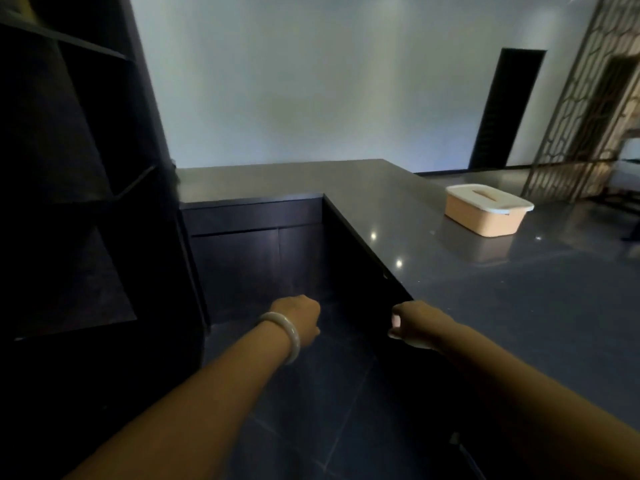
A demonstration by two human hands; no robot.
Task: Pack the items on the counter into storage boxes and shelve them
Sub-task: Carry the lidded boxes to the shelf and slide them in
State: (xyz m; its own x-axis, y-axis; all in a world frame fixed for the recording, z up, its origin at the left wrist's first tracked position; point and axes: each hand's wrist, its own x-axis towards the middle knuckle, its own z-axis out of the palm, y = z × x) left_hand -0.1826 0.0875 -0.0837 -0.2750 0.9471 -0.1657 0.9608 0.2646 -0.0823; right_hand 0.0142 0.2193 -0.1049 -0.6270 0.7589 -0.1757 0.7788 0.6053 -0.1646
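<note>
Both ur hands empty: left hand (300, 318) fisted, right hand (414, 323) curled too; lidded storage box (486, 213) sits on counter (450, 271).

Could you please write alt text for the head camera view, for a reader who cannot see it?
A person's two forearms reach forward, left hand and right hand curled and holding nothing, beside a dark L-shaped counter. A lidded orange storage box sits on the counter to the right, and dark shelves stand on the left.
</note>
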